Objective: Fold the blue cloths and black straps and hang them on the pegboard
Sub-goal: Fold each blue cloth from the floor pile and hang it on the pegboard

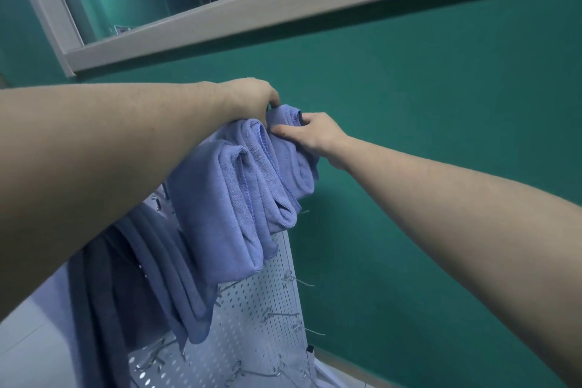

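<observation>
Both bare arms are reaching up toward the top edge of the white pegboard, which is standing against the green wall.

The left hand is coming in from nine o'clock. Its fingers are curling downward over the top of the hanging blue cloths, so its grip is narrow, closing on the upper fold of the cloth bundle near the board's top. The fingertips themselves are hidden behind the cloth, so how tightly they are clamping cannot be told.

The right hand is coming in from three o'clock. Its thumb is lying along the near face of the rightmost folded blue cloth while its fingers are wrapping around the far side, so its grip is pinching that cloth near the top fold.

The blue cloths are hanging as several folded lengths side by side at the middle of the view, draping down toward six o'clock over the pegboard's upper part. At seven o'clock from them, more blue cloth is hanging lower on the board, and a darker, greyish fabric is hanging just beside it toward eight o'clock; whether that is a strap cannot be told.

Metal hooks are sticking out of the pegboard at five o'clock from the cloths. A pale wooden frame is running across the wall at twelve o'clock.
</observation>
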### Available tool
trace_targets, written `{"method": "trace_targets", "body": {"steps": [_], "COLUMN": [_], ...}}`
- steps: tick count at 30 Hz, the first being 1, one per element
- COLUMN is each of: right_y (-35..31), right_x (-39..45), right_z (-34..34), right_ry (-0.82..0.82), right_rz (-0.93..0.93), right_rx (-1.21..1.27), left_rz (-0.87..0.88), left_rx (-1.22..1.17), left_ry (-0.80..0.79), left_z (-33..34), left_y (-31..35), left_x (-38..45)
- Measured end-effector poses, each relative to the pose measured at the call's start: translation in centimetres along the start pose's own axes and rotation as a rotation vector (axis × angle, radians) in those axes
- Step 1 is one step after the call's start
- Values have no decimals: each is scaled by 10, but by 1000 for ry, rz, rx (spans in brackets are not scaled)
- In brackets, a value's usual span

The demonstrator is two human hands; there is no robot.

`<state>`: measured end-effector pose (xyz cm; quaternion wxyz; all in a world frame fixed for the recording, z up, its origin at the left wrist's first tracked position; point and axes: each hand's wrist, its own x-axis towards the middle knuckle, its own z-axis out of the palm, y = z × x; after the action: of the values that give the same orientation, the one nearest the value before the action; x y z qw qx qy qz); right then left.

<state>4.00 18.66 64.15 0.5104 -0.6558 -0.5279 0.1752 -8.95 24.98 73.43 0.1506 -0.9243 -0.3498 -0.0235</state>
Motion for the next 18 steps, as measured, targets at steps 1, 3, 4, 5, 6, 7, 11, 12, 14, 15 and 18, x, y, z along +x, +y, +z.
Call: {"method": "trace_targets", "body": {"steps": [1, 3, 4, 5, 6, 7, 11, 12, 14, 15, 18], "right_y": [3, 9, 13, 17, 20, 23, 38, 41, 45, 46, 49], "right_x": [-2, -7, -10, -15, -21, -29, -70, -80, -108, -123, -172], "right_z": [-1, -4, -7, -10, -14, -20, -51, -59, -79, -89, -114], "right_ry": [-17, -44, -51, -52, -49, -39, 13, 17, 22, 18, 2], "right_rz": [20, 52, 62, 65, 64, 65, 127, 150, 197, 219, 268], "right_rx": [-13, -26, -33, -48, -71, -93, -152, -173, -217, -234, -293], "left_rz": [-9, -19, -26, -31, -31, -25, 10, 21, 59, 87, 176], "left_rx": [14, 37, 47, 56, 59, 58, 45, 39, 15, 2, -41], "left_ry": [-3, -34, -46, -48, -36, -15, 84, 99, 132, 143, 148], "left_z": [0, -2, -4, -6, -8, -10, -16, -16, -14, -13, -5], "left_y": [2, 5, 9, 12, 16, 20, 46, 53, 72, 83, 120], "left_x": [0, -1, -3, -5, -7, -10, -28, -34, -51, -59, -86]}}
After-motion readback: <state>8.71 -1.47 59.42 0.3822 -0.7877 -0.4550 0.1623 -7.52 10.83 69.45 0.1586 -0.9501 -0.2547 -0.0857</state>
